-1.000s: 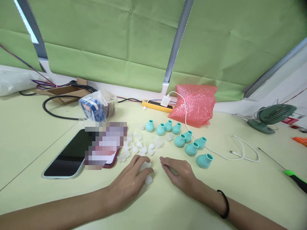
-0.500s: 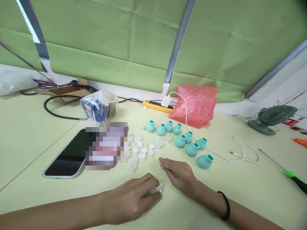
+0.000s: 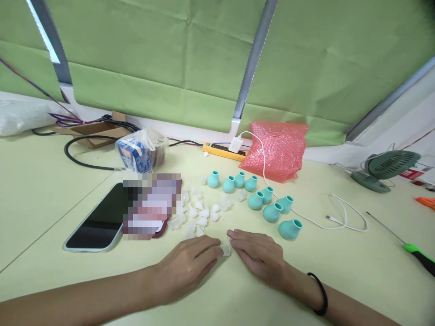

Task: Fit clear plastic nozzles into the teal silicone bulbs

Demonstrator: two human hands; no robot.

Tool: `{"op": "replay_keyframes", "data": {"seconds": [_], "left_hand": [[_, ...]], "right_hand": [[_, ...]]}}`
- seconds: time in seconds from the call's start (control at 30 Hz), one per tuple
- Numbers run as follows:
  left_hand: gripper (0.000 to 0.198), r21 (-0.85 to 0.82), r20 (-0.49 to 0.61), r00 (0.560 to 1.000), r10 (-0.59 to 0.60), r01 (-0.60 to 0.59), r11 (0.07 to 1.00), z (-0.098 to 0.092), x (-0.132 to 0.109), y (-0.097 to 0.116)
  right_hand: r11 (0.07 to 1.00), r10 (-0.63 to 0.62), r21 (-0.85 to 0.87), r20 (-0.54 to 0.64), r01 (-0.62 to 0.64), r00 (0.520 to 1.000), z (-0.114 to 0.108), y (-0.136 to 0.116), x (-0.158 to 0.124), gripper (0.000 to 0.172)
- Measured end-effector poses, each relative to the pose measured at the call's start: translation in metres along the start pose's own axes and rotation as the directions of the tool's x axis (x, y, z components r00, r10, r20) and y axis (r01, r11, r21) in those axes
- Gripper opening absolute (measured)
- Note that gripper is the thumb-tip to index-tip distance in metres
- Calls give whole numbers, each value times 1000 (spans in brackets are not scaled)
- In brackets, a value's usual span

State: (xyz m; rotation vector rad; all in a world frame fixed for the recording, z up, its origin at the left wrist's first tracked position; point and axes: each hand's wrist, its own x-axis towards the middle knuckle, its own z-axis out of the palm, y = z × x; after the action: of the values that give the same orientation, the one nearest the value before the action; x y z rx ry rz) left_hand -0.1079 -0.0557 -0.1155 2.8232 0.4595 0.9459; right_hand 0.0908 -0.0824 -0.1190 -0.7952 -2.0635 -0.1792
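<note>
My left hand (image 3: 192, 262) is closed on a small clear plastic piece (image 3: 225, 250), whose end shows past the fingertips just above the table. Facing it, my right hand (image 3: 260, 253) has its fingers pressed together, the tips close to that piece; a little translucent material shows at them, too small to name. Beyond my hands lies a loose group of small white cone-shaped pieces (image 3: 204, 212) and clear plastic pieces (image 3: 177, 221). To the right of these stand several turquoise bulb-shaped pots (image 3: 272, 211) with open necks.
Two phones lie at the left, one with a black screen (image 3: 98, 222), the other partly blurred (image 3: 154, 203). Behind are a wrapped blue package (image 3: 136, 151), a yellow power strip (image 3: 222, 151) and pink bubble wrap (image 3: 277, 151). A white cable (image 3: 312, 222), screwdriver (image 3: 413, 251) and green fan (image 3: 387, 165) occupy the right.
My left hand has shifted slightly up the table with the clear piece, its fingers now covering more of it. The right hand has turned a little, its fingers closer together.
</note>
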Motion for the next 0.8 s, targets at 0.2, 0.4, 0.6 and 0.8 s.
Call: {"op": "replay_keyframes", "data": {"seconds": [0.2, 0.4, 0.6, 0.8], "left_hand": [[14, 30, 48, 999, 9, -11, 999, -1, 4, 3], [14, -14, 71, 997, -39, 40, 999, 2, 1, -1], [12, -26, 55, 998, -28, 30, 999, 3, -1, -3], [13, 11, 88, 996, 3, -4, 1000, 5, -4, -5]], "right_hand": [[994, 110, 26, 9, -111, 994, 2, -10, 4, 32], [973, 226, 35, 46, -227, 973, 5, -10, -2, 27], [948, 307, 69, 75, -312, 949, 7, -8, -3, 23], [936, 316, 117, 130, -331, 940, 6, -8, 0, 24]]}}
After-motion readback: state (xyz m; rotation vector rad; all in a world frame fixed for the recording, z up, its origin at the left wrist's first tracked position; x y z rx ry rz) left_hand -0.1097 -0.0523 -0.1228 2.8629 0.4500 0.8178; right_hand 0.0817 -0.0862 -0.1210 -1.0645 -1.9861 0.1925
